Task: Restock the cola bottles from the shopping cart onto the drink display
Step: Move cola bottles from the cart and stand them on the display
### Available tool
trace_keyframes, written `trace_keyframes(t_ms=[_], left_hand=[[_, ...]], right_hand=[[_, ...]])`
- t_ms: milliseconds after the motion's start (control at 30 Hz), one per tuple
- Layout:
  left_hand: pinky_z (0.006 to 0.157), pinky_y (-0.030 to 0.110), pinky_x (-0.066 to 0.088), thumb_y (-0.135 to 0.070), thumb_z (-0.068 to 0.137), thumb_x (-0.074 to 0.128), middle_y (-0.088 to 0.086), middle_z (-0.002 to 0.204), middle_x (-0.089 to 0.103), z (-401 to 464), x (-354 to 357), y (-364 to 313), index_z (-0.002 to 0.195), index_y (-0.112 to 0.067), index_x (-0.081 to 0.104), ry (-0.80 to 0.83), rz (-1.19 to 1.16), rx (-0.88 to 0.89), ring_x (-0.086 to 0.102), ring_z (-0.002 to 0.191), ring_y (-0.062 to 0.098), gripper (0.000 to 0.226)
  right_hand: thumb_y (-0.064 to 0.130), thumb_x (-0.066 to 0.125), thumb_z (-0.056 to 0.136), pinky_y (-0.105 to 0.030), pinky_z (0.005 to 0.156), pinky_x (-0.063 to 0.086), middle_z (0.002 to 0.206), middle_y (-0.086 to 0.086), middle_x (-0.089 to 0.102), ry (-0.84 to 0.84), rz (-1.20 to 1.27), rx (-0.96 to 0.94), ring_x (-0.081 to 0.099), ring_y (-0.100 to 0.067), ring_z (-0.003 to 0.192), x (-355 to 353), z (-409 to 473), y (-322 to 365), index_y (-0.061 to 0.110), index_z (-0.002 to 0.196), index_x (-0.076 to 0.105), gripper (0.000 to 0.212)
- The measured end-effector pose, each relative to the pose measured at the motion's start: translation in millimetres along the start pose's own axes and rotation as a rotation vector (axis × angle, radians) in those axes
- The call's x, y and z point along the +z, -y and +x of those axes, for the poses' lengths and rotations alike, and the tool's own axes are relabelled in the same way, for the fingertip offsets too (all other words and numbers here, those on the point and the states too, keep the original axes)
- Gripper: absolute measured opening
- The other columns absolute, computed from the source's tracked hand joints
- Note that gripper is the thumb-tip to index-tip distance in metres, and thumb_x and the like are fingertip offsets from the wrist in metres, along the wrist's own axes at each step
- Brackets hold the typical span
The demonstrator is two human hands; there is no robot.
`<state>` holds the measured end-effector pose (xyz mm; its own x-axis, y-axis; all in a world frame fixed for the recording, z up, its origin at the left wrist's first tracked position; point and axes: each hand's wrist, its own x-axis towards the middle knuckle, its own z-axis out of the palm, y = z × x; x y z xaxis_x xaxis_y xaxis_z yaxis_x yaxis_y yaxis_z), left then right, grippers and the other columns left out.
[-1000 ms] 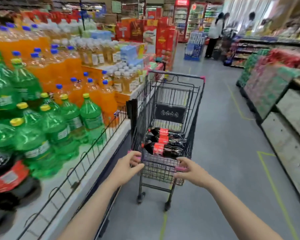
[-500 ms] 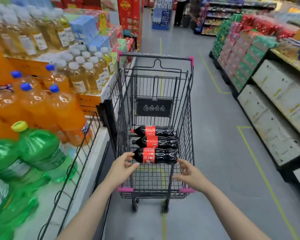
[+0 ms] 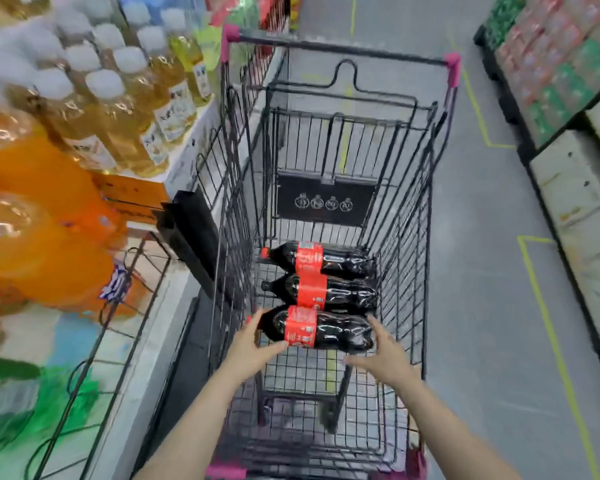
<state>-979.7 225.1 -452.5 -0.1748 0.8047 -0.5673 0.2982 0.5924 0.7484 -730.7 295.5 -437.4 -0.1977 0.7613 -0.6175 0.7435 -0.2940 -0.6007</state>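
Three cola bottles with red labels lie side by side on the floor of the black wire shopping cart (image 3: 326, 51), caps pointing left. Both my hands are inside the cart at the nearest cola bottle (image 3: 329, 329). My left hand (image 3: 252, 344) lies against its neck end, fingers straight up the left side and thumb under the label. At the base end, my right hand (image 3: 383, 355) is spread, its fingertips touching the bottle. The middle bottle (image 3: 340, 292) and the far bottle (image 3: 336, 261) lie untouched. The drink display (image 3: 125, 306) with its wire fence runs along the left.
On the display stand orange soda bottles (image 3: 32, 202), yellow drinks with white caps (image 3: 129, 109) and blurred green bottles (image 3: 14, 393). A black sign holder (image 3: 194, 237) sits between display and cart. Shelves with boxes (image 3: 575, 209) line the right; grey aisle floor lies between.
My hands have left the cart's near rim and reached down to the nearest cola bottle. The view has tilted down and moved closer to the cart.
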Motion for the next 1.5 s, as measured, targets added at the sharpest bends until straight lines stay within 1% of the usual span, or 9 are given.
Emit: trace_keyframes(t_ms=[233, 367, 500, 633, 733, 867, 967, 1100, 1500], left_hand=[[0.111, 0.034, 0.024, -0.03, 0.075, 0.078, -0.001, 0.148, 0.033, 90.9, 32.6, 24.9, 0.15, -0.028, 0.007, 0.053, -0.117, -0.228, 0.029, 0.138, 0.017, 0.103], [0.112, 0.037, 0.028, -0.045, 0.056, 0.087, 0.003, 0.148, 0.035, 129.3, 50.8, 52.3, 0.148, -0.035, 0.015, 0.001, -0.163, -0.298, 0.036, 0.132, 0.014, 0.117], [0.111, 0.042, 0.031, -0.05, 0.044, 0.089, -0.003, 0.145, 0.037, 155.0, 61.8, 70.4, 0.149, -0.034, 0.014, -0.032, -0.233, -0.376, 0.039, 0.131, 0.017, 0.13], [0.099, 0.031, 0.035, -0.018, 0.062, 0.088, -0.008, 0.117, 0.046, 166.8, 71.7, 76.0, 0.144, -0.024, 0.027, -0.134, -0.299, -0.398, 0.045, 0.116, 0.014, 0.103], [0.093, 0.029, 0.035, -0.012, 0.063, 0.086, -0.008, 0.114, 0.046, 164.8, 74.3, 71.6, 0.141, -0.023, 0.031, -0.168, -0.334, -0.368, 0.045, 0.113, 0.013, 0.097], [0.088, 0.022, 0.039, -0.009, 0.059, 0.088, -0.01, 0.111, 0.05, 156.4, 68.3, 59.0, 0.13, -0.031, 0.037, -0.21, -0.352, -0.295, 0.049, 0.11, 0.013, 0.09], [0.071, 0.005, 0.038, -0.005, 0.059, 0.087, -0.018, 0.105, 0.05, 141.2, 56.3, 39.5, 0.123, -0.033, 0.039, -0.224, -0.322, -0.185, 0.049, 0.103, 0.007, 0.085], [0.066, -0.006, 0.035, 0.001, 0.06, 0.085, -0.008, 0.11, 0.05, 108.9, 35.2, -1.0, 0.131, -0.021, 0.041, -0.249, -0.303, -0.052, 0.044, 0.099, 0.0, 0.087], [0.096, 0.03, 0.039, -0.026, 0.051, 0.092, 0.002, 0.127, 0.032, -62.1, -19.0, -81.6, 0.128, -0.046, 0.038, -0.366, -0.193, 0.318, 0.044, 0.111, 0.017, 0.096]], right_hand=[[0.042, 0.084, 0.063, -0.033, 0.101, 0.037, 0.133, -0.016, 0.042, 0.057, -0.11, 0.144, 0.043, -0.029, 0.121, 12.7, 101.4, -26.9, 0.032, 0.15, 0.009, 0.115], [0.042, 0.087, 0.058, -0.03, 0.094, 0.041, 0.143, -0.017, 0.021, 0.07, -0.093, 0.235, 0.049, -0.025, 0.104, 23.9, 137.5, -47.3, 0.039, 0.148, 0.011, 0.118], [0.038, 0.092, 0.048, -0.04, 0.106, 0.039, 0.141, -0.02, 0.018, 0.016, -0.051, 0.258, 0.041, -0.035, 0.125, 40.6, 163.6, -65.8, 0.042, 0.145, 0.018, 0.122], [0.026, 0.091, 0.053, -0.029, 0.084, 0.044, 0.127, -0.013, 0.03, -0.028, -0.036, 0.258, 0.049, -0.016, 0.079, 41.7, 171.2, -68.1, 0.037, 0.141, 0.029, 0.108], [0.022, 0.092, 0.051, -0.029, 0.087, 0.042, 0.123, -0.012, 0.034, -0.042, -0.011, 0.248, 0.047, -0.014, 0.078, 40.4, 170.9, -69.9, 0.037, 0.138, 0.033, 0.106], [0.019, 0.092, 0.05, -0.029, 0.087, 0.041, 0.119, -0.013, 0.045, -0.077, 0.049, 0.214, 0.045, -0.02, 0.104, 42.6, 161.3, -73.4, 0.032, 0.136, 0.037, 0.103], [0.018, 0.093, 0.048, -0.028, 0.087, 0.041, 0.119, -0.01, 0.048, -0.117, 0.119, 0.199, 0.047, -0.013, 0.093, 43.8, 144.6, -71.2, 0.032, 0.135, 0.04, 0.103], [0.022, 0.094, 0.044, -0.034, 0.092, 0.044, 0.117, -0.011, 0.049, -0.19, 0.155, 0.137, 0.049, -0.023, 0.104, 30.4, 113.1, -49.4, 0.03, 0.134, 0.041, 0.104], [0.039, 0.091, 0.038, -0.041, 0.097, 0.046, 0.121, 0.003, 0.056, -0.429, 0.274, -0.216, 0.052, -0.017, 0.112, 1.3, -55.2, 10.1, 0.033, 0.129, 0.043, 0.103]])
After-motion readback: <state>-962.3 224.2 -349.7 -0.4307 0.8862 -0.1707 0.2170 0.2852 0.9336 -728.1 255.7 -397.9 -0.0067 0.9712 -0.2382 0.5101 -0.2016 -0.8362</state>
